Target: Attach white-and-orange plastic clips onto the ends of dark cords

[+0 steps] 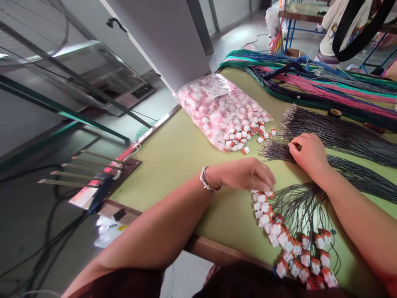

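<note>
My left hand (248, 174) is bent downward with its fingers closed over the far end of a row of white and orange wire connectors (266, 219). Its fingertips meet the end connector, partly hidden under them. Thin black wires (297, 203) run from these connectors toward the right, passing under my right forearm. Over a bundle of black wires (276, 150) with bare metal tips, my right hand (310, 155) curls, thumb and forefinger drawn together. Whatever it pinches cannot be made out. More connectors (314, 265) lie clustered at the table's near edge.
A clear plastic bag (214, 103) of connectors lies on the green table (155, 165), some spilled at its mouth. Behind are another black wire bundle (341, 132), a tape roll (335, 112) and long coloured wires (310, 82). A pronged rack (93, 169) juts from the left edge.
</note>
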`<state>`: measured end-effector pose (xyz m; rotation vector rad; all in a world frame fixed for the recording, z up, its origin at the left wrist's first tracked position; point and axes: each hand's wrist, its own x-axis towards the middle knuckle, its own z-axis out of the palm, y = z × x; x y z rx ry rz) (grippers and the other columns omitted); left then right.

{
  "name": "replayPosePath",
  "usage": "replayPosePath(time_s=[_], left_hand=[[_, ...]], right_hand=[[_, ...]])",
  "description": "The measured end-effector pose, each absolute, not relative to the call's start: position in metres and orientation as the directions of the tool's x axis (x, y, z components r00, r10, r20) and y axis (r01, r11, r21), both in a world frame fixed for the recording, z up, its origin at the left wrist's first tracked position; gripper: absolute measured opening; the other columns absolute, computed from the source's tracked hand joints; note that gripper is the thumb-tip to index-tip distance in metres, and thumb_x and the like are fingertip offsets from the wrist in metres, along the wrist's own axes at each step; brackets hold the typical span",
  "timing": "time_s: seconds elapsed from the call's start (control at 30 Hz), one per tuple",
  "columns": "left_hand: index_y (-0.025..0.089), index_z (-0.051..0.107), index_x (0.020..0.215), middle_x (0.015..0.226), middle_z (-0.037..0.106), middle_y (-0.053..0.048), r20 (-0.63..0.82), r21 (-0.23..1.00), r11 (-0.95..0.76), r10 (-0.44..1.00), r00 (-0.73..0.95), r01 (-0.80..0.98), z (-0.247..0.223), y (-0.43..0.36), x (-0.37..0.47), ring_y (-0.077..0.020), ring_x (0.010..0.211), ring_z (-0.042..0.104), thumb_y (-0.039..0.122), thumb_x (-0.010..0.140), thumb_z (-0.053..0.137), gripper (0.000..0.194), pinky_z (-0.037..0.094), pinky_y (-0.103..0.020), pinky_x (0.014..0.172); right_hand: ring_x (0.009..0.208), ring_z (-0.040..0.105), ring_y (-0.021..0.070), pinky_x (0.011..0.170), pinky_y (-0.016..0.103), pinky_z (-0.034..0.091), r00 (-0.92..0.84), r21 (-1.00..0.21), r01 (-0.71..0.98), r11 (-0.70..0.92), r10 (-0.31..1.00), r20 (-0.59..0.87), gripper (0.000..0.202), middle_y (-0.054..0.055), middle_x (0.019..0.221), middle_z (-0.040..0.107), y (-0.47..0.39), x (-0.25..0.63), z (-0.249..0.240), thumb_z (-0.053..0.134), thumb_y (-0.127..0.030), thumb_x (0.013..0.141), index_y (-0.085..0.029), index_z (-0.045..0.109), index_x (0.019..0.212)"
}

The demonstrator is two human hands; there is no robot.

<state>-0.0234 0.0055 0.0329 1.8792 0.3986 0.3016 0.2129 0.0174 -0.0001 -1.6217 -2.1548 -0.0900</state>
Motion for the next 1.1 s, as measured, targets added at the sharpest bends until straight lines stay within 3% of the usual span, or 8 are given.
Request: replayPosePath(time_s=[0.1,0.17,0.27,0.43,0.6,0.83,0.97,1.1], left_hand=[[0.021,0.074,0.068,0.065,0.069,-0.002,0.109,0.810,-0.433,0.774,0.623,0.396,0.026,0.019,-0.035,-0.0131,0.061,0.060,0.021,0.076,0.065,0.012,0.048,-0.025,0.063],[0.020,0.073,0.073,0.064,0.066,-0.002,0.198,0.722,-0.405,0.898,0.393,0.561,0.017,0.024,-0.034,-0.0134,0.060,0.057,0.020,0.078,0.061,0.013,0.045,-0.027,0.063],[0.018,0.073,0.085,0.079,0.066,-0.006,0.277,0.601,-0.430,0.903,0.328,0.674,0.005,0.026,-0.020,-0.0192,0.075,0.058,0.023,0.078,0.062,0.014,0.045,-0.033,0.072],[0.017,0.065,0.072,0.082,0.060,-0.009,0.296,0.486,-0.497,0.867,0.400,0.719,0.002,0.020,-0.002,-0.0227,0.085,0.056,0.018,0.083,0.054,0.016,0.044,-0.035,0.077],[0.016,0.063,0.079,0.074,0.062,-0.005,0.246,0.599,-0.495,0.862,0.443,0.629,0.010,0.007,-0.006,-0.0177,0.070,0.056,0.019,0.085,0.051,0.013,0.044,-0.030,0.069],[0.015,0.062,0.084,0.057,0.056,0.004,-0.107,0.937,-0.054,0.895,0.432,0.345,0.014,0.008,-0.013,-0.0079,0.049,0.050,0.017,0.074,0.063,0.010,0.039,-0.020,0.048],[0.015,0.055,0.089,0.054,0.056,0.005,-0.203,0.977,0.130,0.824,0.529,0.171,0.016,0.014,-0.018,-0.0066,0.046,0.050,0.015,0.071,0.066,0.020,0.039,-0.017,0.043],[0.015,0.058,0.095,0.060,0.063,0.002,-0.255,0.964,0.132,0.694,0.673,0.230,0.021,0.019,-0.025,-0.0071,0.044,0.052,0.023,0.071,0.070,0.028,0.040,-0.018,0.043]], right_hand=[[0.074,0.052,0.0228,0.073,0.037,0.039,-0.242,-0.138,0.935,0.328,0.870,0.430,0.023,0.009,0.073,0.062,0.011,0.213,0.005,0.052,-0.027,0.084,-0.017,0.071,0.074],[0.077,0.051,0.0243,0.073,0.038,0.040,-0.253,-0.110,0.938,0.329,0.866,0.431,0.023,0.011,0.077,0.062,0.009,0.212,0.006,0.054,-0.029,0.083,-0.016,0.072,0.078],[0.083,0.052,0.0261,0.076,0.039,0.041,-0.277,-0.120,0.922,0.368,0.844,0.459,0.024,0.012,0.085,0.063,0.007,0.204,0.007,0.052,-0.029,0.085,-0.015,0.071,0.089],[0.089,0.056,0.0244,0.080,0.038,0.045,-0.351,-0.227,0.841,0.491,0.815,0.462,0.025,0.011,0.093,0.065,-0.004,0.183,0.010,0.045,-0.022,0.090,-0.017,0.068,0.095],[0.097,0.060,0.0219,0.085,0.033,0.047,-0.415,-0.302,0.759,0.577,0.786,0.459,0.031,0.013,0.107,0.067,-0.020,0.167,0.006,0.040,-0.017,0.092,-0.014,0.061,0.115],[0.077,0.061,0.0188,0.072,0.029,0.045,-0.476,-0.207,0.793,0.574,0.794,0.379,0.022,0.009,0.086,0.067,-0.028,0.164,0.002,0.046,-0.020,0.091,-0.015,0.067,0.094],[0.074,0.059,0.0158,0.069,0.026,0.042,-0.505,-0.262,0.737,0.623,0.765,0.400,0.021,0.008,0.083,0.066,-0.029,0.165,0.001,0.047,-0.020,0.090,-0.016,0.068,0.089],[0.066,0.055,0.0141,0.062,0.025,0.038,-0.552,-0.332,0.672,0.662,0.747,0.371,0.022,0.005,0.073,0.063,-0.028,0.165,0.000,0.047,-0.020,0.089,-0.017,0.067,0.081]])
